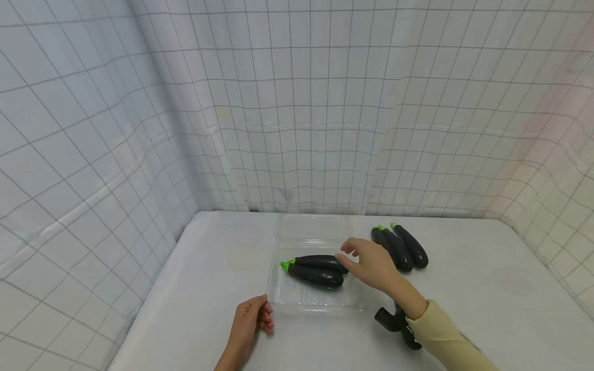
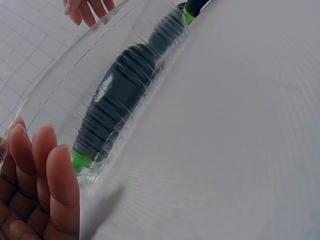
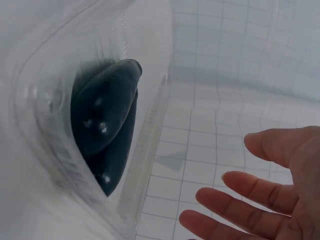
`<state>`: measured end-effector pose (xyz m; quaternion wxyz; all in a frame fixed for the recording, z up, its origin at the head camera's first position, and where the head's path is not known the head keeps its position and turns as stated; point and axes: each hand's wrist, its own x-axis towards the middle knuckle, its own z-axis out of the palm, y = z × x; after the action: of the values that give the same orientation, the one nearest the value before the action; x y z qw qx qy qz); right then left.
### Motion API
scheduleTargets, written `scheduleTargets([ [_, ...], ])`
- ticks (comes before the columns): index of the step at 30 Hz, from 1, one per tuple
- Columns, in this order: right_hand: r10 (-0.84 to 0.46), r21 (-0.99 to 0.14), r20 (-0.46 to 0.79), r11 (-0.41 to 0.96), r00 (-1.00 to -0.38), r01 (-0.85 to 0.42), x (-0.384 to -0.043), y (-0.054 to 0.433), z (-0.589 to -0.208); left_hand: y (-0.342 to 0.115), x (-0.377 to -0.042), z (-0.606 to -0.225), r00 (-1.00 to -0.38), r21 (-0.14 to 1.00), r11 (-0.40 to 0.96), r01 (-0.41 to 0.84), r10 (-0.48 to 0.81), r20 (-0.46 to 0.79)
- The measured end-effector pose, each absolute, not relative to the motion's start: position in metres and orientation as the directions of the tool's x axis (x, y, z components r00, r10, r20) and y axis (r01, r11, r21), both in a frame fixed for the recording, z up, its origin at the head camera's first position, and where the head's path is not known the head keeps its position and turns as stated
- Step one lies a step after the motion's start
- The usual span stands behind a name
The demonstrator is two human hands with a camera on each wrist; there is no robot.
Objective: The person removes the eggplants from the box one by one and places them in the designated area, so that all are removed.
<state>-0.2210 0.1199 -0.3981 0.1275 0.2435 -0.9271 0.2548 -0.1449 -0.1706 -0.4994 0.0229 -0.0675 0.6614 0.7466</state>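
A clear plastic clamshell box (image 1: 297, 301) lies on the table with its lid (image 1: 315, 226) folded back to the far side. Two dark eggplants (image 1: 315, 276) with green stems lie side by side in its tray. At the near left corner, my left hand (image 1: 250, 319) pinches the box's rim between thumb and index finger; the other fingers (image 2: 62, 185) are loosely bent. My right hand (image 1: 373, 263) hovers over the right edge of the box, holding nothing. Its fingers (image 3: 240, 210) are spread and relaxed, apart from the eggplants (image 3: 105, 115).
Several more eggplants (image 1: 410, 245) lie at the back right of the white table (image 1: 464, 288), partly behind my right hand. Under the right forearm is a dark, bent object (image 1: 387, 320), partly covered by the sleeve. Gridded white curtains (image 1: 306, 113) surround the table.
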Motion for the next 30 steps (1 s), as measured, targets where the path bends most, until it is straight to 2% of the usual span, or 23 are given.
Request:
scheduleTargets([
  [5,-0.442,-0.401,0.342,0.729,-0.829,-0.554,-0.226,0.108,-0.397,-0.170,-0.147,-0.500,-0.988,0.982,-0.131,-0.137,-0.056,-0.145],
  [12,-0.485,-0.419,0.269,0.719,-0.832,-0.554,-0.231,0.093,-0.401,-0.170,-0.147,-0.501,-0.985,0.980,-0.132,-0.152,-0.057,-0.160],
  [21,-0.588,-0.391,0.256,0.663,-0.767,-0.638,-0.237,0.072,-0.409,-0.171,-0.146,-0.500,-0.985,0.980,-0.133,-0.149,-0.064,-0.159],
  [30,-0.625,-0.332,0.130,0.705,-0.770,-0.627,-0.245,0.053,-0.415,-0.173,-0.147,-0.500,-0.984,0.979,-0.129,-0.157,-0.063,-0.166],
])
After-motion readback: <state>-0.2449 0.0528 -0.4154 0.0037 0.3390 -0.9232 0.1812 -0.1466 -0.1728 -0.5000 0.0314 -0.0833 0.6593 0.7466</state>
